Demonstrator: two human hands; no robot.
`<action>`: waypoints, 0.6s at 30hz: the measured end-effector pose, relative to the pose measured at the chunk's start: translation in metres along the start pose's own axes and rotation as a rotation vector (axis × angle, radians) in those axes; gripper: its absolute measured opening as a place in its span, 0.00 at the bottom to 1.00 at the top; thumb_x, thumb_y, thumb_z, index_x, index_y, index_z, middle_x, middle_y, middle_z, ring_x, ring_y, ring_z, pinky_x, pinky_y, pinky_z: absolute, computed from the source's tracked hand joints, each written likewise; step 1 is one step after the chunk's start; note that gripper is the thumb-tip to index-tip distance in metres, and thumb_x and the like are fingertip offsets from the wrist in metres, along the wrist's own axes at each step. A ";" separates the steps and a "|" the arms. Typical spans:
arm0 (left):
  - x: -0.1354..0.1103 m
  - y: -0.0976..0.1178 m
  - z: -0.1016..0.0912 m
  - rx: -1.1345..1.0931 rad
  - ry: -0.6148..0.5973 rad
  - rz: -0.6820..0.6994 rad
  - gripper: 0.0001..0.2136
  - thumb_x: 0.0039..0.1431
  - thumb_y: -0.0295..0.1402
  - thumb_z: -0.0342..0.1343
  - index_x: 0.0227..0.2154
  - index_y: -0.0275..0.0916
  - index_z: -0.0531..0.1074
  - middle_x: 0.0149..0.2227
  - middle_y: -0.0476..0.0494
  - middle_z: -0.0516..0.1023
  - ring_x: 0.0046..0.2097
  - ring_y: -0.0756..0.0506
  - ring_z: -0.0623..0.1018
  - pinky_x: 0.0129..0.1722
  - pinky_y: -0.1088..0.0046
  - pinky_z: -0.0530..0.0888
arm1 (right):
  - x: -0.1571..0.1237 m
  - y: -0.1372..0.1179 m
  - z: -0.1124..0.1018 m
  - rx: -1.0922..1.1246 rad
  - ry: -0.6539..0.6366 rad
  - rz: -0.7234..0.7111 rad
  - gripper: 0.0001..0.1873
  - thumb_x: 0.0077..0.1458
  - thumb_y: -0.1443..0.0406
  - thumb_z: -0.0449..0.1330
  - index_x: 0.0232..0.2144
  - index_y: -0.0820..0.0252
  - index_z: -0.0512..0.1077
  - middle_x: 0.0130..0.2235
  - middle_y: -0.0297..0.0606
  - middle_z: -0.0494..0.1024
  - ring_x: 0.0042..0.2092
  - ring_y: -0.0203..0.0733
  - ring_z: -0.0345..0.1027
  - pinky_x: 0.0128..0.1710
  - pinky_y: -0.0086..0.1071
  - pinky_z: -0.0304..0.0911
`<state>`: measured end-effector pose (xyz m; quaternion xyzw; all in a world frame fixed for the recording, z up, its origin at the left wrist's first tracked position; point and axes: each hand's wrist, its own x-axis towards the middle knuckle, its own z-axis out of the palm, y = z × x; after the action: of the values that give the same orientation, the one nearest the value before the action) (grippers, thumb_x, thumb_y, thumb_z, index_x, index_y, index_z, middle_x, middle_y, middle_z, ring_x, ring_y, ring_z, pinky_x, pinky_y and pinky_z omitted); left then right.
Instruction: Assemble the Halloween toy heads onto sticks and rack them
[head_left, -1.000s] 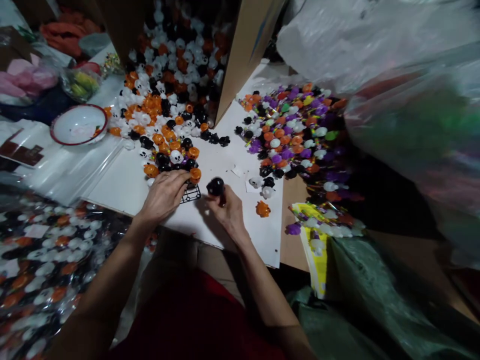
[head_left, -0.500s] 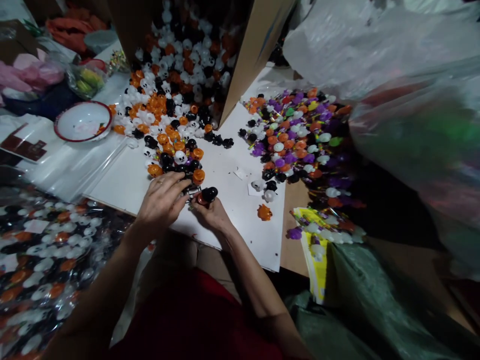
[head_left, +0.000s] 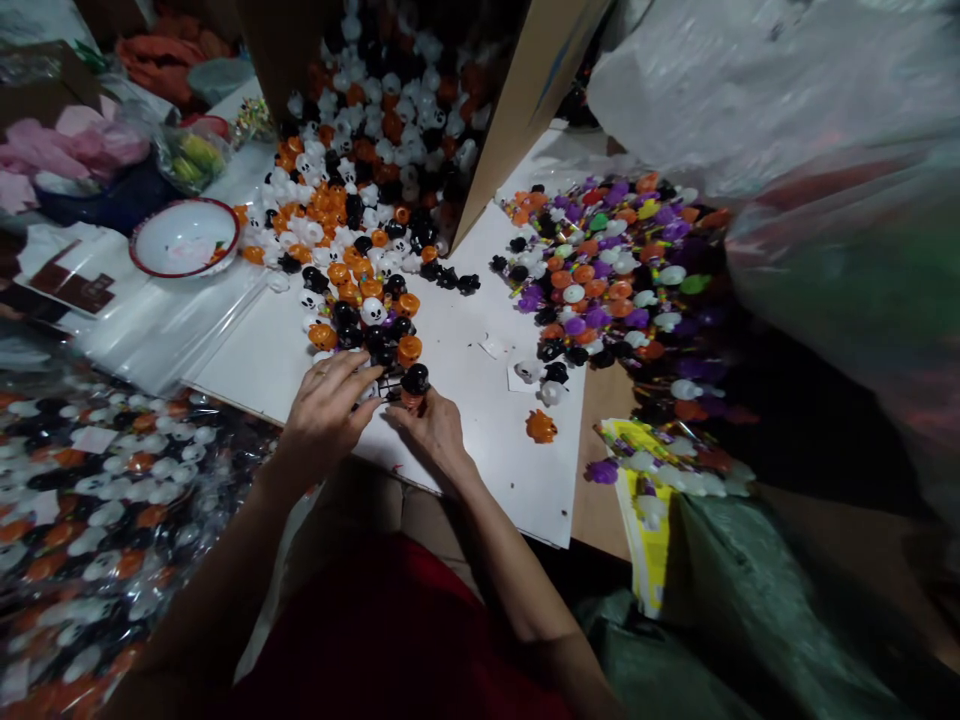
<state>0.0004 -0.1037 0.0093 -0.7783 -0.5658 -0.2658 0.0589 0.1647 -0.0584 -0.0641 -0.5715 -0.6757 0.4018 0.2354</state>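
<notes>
My right hand (head_left: 433, 428) pinches a small plastic figure with a black head (head_left: 415, 380) and an orange-brown lower part, near the front edge of the white board (head_left: 465, 345). My left hand (head_left: 330, 405) lies to its left, fingers stretched out and thumb apart, against the near end of a cluster of small figures. Between the two hands shows part of a black grid (head_left: 388, 386); the rest is hidden under the fingers. Just beyond them stand an orange pumpkin figure (head_left: 409, 349) and a white skull figure (head_left: 373, 311), among black ones.
A cardboard box (head_left: 501, 120) on its side spills more figures onto the board. Colourful sticks with figure tops (head_left: 600, 270) are heaped at the right. A lone orange piece (head_left: 541, 427) lies nearer. A red-rimmed bowl (head_left: 185, 222) and bagged figures (head_left: 97, 500) are on the left.
The view has shifted slightly, so the scene sits further right. The black-headed figure in my right hand has gone from leaning over to more upright. My left hand stays by the cluster.
</notes>
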 end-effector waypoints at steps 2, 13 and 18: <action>-0.001 -0.001 0.002 0.002 0.000 0.007 0.14 0.62 0.32 0.55 0.49 0.35 0.72 0.53 0.35 0.75 0.56 0.38 0.73 0.57 0.57 0.69 | 0.001 0.004 0.007 0.023 0.032 -0.010 0.15 0.47 0.55 0.66 0.31 0.60 0.72 0.29 0.35 0.77 0.30 0.39 0.68 0.33 0.31 0.60; 0.003 0.012 0.010 0.006 -0.099 -0.005 0.19 0.62 0.43 0.53 0.51 0.38 0.72 0.55 0.35 0.73 0.57 0.37 0.71 0.57 0.54 0.67 | 0.009 0.016 0.029 0.202 0.031 -0.120 0.11 0.53 0.60 0.58 0.38 0.59 0.72 0.37 0.39 0.77 0.38 0.43 0.70 0.40 0.35 0.65; 0.007 0.017 0.031 0.095 -0.107 0.052 0.11 0.64 0.33 0.51 0.43 0.40 0.77 0.50 0.37 0.78 0.53 0.35 0.73 0.54 0.49 0.66 | 0.016 0.005 0.036 -0.266 -0.092 -0.103 0.14 0.59 0.67 0.50 0.44 0.60 0.71 0.44 0.45 0.76 0.40 0.46 0.71 0.40 0.35 0.65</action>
<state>0.0279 -0.0914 -0.0106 -0.8022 -0.5596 -0.1951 0.0724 0.1354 -0.0529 -0.0909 -0.5431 -0.7615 0.3219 0.1468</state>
